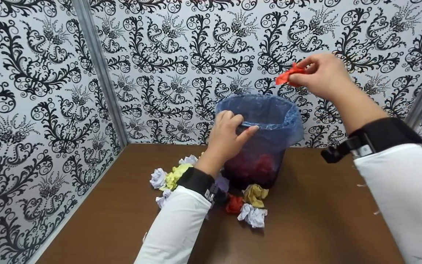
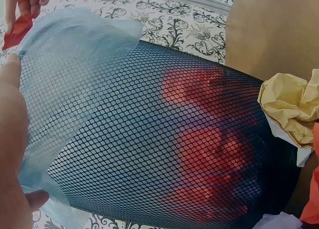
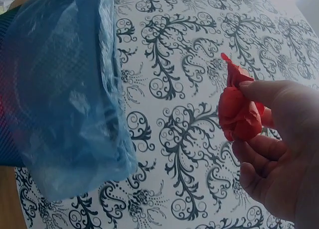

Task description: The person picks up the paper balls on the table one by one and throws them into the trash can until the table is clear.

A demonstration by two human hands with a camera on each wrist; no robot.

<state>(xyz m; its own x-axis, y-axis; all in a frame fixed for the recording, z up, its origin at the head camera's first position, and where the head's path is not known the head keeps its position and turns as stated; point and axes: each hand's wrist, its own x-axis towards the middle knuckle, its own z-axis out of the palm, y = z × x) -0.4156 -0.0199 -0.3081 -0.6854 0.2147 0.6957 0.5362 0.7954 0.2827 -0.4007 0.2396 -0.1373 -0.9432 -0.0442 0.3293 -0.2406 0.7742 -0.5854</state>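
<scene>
A dark mesh trash bin [image 2: 124, 119] stands on the table, lined with a blue plastic bag [image 1: 294, 126] folded over its rim. My left hand [image 1: 226, 136] grips the near left part of that rim, fingers over the edge and thumb along the front. Up and to the right of the bin's mouth, my right hand [image 1: 324, 75] pinches a crumpled red paper [image 3: 240, 112] between thumb and fingers. In the left wrist view, red crumpled papers [image 2: 209, 149] show through the mesh in the bin's lower part.
By the bin's foot lie a tan paper ball [image 1: 255, 195], a red one [image 1: 234, 204] and a white one [image 1: 254, 215]. Left of it are a yellow ball [image 1: 176, 176] and several white ones [image 1: 158, 178], partly hidden by my left arm. A patterned wall [image 1: 167, 73] rises behind.
</scene>
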